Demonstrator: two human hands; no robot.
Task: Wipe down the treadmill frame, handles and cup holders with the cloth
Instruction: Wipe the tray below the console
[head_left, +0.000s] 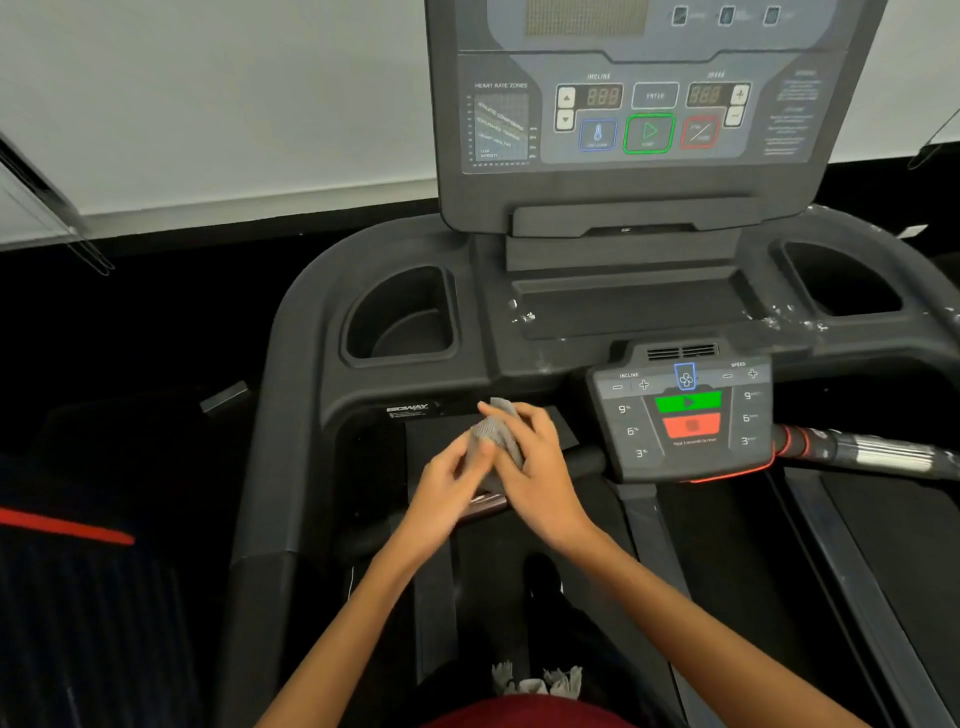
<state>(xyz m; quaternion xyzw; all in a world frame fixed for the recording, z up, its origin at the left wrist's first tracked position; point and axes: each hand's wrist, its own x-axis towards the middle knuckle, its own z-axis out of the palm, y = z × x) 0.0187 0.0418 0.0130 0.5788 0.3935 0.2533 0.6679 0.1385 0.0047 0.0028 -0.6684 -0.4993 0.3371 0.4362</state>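
Cloth (493, 434), small and grey, sat bunched between our two hands just in front of the treadmill's lower control panel (683, 415) and below the console tray. Our right hand (535, 467) curled its fingers round the cloth from the right, so that grip was closed on it. Our left hand (449, 483) met it from the left, fingertips pinching the lower edge of the fabric; motion blur softened that hand, yet the pinch showed. Both hands hovered over the left handle (584, 460), a dark bar running out from the control panel; we could not tell whether the cloth touched it.

To the right of the panel, the right handle (857, 449) stretched away with red rings and a silvery sensor section. Above the hands lay the left cup holder (400, 317), a deep dark recess in the frame (291, 364). The right cup holder (841, 280) sat at the far side, with pale specks scattered along the tray edge near it. Between them rose the upright display console (644, 114), its green-outlined start button beside a red-outlined one. Beneath our arms ran the black belt (727, 545).
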